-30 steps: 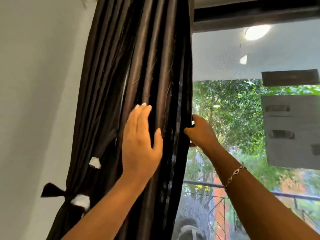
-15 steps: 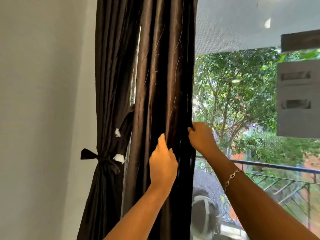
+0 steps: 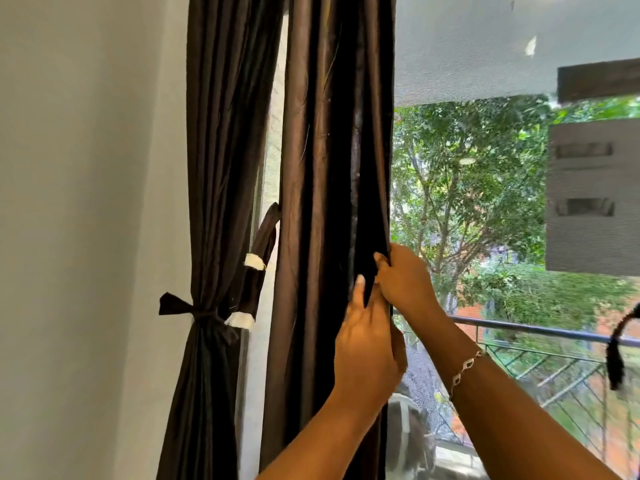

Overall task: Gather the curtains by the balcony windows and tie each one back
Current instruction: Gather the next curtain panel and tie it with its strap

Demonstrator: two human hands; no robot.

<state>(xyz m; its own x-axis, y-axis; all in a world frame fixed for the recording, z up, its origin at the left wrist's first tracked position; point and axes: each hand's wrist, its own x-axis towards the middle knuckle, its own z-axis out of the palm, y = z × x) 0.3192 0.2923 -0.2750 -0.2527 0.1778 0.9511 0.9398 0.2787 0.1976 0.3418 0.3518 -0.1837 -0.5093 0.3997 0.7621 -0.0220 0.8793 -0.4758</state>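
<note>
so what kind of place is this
Probably an upstairs room in a home, at a balcony window: dark curtains hang beside a wall, and a balcony railing and trees show outside.

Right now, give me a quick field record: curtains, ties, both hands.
tied curtain: cinched by a knotted tie-back near the wall
loose curtain: hanging, not tied
hanging strap: dark, white patches, between the two curtains
left hand: grips loose curtain's window-side folds
right hand: pinches the same edge, just above
bracelet: on right wrist
</note>
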